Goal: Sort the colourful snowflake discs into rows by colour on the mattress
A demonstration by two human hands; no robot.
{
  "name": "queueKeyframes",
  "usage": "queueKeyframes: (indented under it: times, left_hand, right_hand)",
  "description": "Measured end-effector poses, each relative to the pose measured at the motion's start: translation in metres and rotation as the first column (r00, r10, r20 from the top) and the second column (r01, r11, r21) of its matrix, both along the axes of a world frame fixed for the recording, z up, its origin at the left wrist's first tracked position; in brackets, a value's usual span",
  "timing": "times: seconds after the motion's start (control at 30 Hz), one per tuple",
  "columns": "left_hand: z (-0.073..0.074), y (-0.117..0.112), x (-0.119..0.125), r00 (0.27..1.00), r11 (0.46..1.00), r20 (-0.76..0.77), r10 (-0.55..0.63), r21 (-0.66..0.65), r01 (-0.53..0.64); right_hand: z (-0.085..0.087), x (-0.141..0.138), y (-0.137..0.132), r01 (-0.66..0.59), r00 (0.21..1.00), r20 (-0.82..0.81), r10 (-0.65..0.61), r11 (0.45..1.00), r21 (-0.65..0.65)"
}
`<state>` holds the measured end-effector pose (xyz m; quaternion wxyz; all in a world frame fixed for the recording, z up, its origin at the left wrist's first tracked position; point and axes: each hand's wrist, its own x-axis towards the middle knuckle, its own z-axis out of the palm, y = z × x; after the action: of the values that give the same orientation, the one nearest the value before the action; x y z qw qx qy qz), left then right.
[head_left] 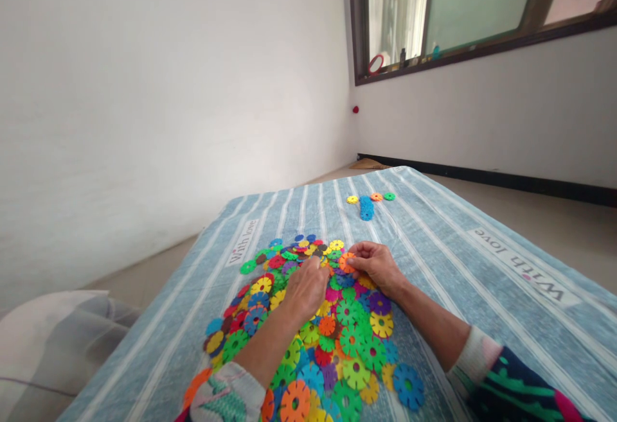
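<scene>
A wide heap of colourful notched plastic discs (350, 311) lies on the striped blue cloth. Pinched between the thumb and fingers of my right hand (378, 266) is an orange notched disc (346, 263), at the far right part of the heap. Close beside it, my left hand (308, 286) is closed over the heap. Its back faces me, so whatever its fingertips hold is hidden. Discs in green, yellow, blue, red and purple surround both hands, many of them overlapping.
Past the heap lie a stacked blue disc piece (367, 209), a yellow disc (352, 200), an orange disc (376, 196) and a green disc (389, 196). The blue striped cloth (448, 242) covers the table to its edges. White sheer fabric (53, 351) is at lower left.
</scene>
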<state>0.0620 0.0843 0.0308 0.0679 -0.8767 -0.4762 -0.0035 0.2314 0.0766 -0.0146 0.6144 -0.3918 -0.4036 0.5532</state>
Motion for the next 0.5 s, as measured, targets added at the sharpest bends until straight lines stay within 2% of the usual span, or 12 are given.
queueKeyframes:
  times: [0.17,0.33,0.5]
  left_hand:
    - [-0.004,-0.003,-0.003,0.999,0.998,-0.037,-0.032,0.049,0.034]
    - [-0.010,-0.001,-0.009,0.996,0.987,0.000,-0.085,0.138,0.085]
    - [-0.009,0.004,-0.015,0.991,0.982,0.131,-0.016,0.189,-0.010]
  right_hand:
    - [0.001,0.000,-0.001,-0.005,1.000,-0.003,0.005,1.000,0.006]
    - [0.005,-0.001,-0.004,-0.012,1.000,-0.004,0.012,1.000,0.008]
    - [0.006,-0.003,-0.004,-0.035,0.999,-0.019,0.035,0.999,0.021]
